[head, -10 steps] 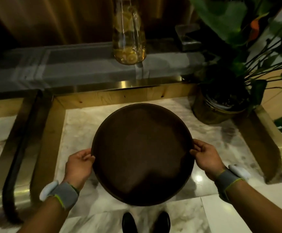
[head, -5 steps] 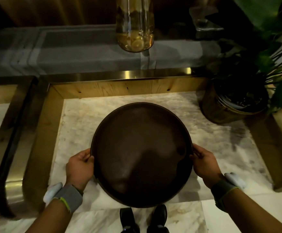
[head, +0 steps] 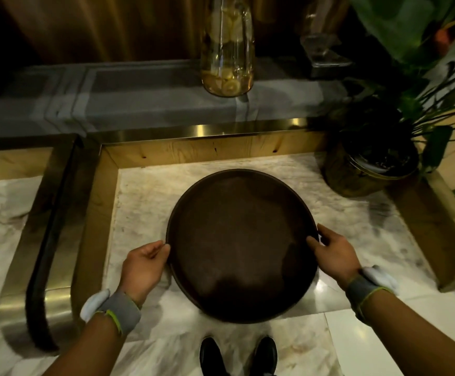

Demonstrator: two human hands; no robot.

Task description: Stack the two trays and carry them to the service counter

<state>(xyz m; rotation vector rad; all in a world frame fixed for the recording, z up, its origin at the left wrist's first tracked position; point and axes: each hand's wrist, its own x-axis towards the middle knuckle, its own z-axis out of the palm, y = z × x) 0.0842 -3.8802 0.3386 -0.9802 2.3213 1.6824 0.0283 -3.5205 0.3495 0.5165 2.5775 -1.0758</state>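
Note:
A round dark brown tray (head: 237,240) is in front of me, over the marble counter shelf (head: 150,191). A second rim edge shows under its left side, so it looks like two trays stacked, though I cannot tell for certain. My left hand (head: 143,264) grips the tray's left rim. My right hand (head: 332,253) grips the right rim, thumb on top. The near part of the tray overhangs the counter's front edge, above my shoes. Whether the tray rests on the marble or is held just above it is unclear.
A potted plant in a brass pot (head: 367,172) stands at the shelf's right back corner. A glass jar with lemon slices (head: 227,47) sits on the raised grey counter (head: 139,99) behind. Brass-trimmed wooden walls (head: 93,213) enclose the shelf on left and right.
The view has shifted closer to the counter and the tray has moved slightly further over the marble shelf. Both hands keep the same grip on the rims.

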